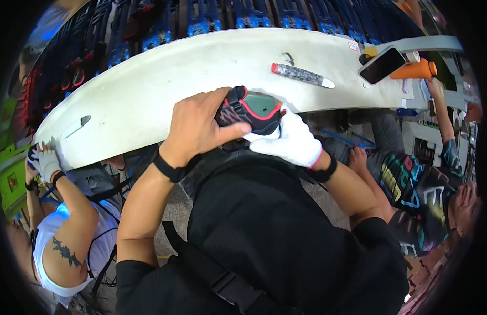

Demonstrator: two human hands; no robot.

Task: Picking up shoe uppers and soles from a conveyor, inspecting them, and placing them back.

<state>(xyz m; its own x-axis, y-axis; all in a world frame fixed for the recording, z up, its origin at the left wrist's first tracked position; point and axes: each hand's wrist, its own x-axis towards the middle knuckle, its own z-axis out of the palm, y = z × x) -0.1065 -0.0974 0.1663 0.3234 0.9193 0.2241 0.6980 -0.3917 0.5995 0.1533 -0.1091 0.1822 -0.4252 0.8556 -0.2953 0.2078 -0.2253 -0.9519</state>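
Between my two hands is a shoe (236, 111), black with red trim, held over the near edge of the white table. A green plastic last with a small hole (262, 105) shows in its opening. My bare left hand (204, 119) is closed around the left side, its thumb lying across the near part. On the other side, my right hand (292, 140), in a white knitted glove, grips the shoe; some fingertips are hidden behind or beneath it. Beyond the shoe, a thin stick with a red end, mottled dark body and pale pointed tip (302, 75) lies on the table.
The long white table (164, 79) curves across the view. A phone (382, 65) and orange bottle (415, 69) are at right, a slim pointed tool (78, 126) at left. Blue racks (206, 18) stand behind. Co-workers sit on both sides; the left one's gloved hand (45, 161) touches the table edge.
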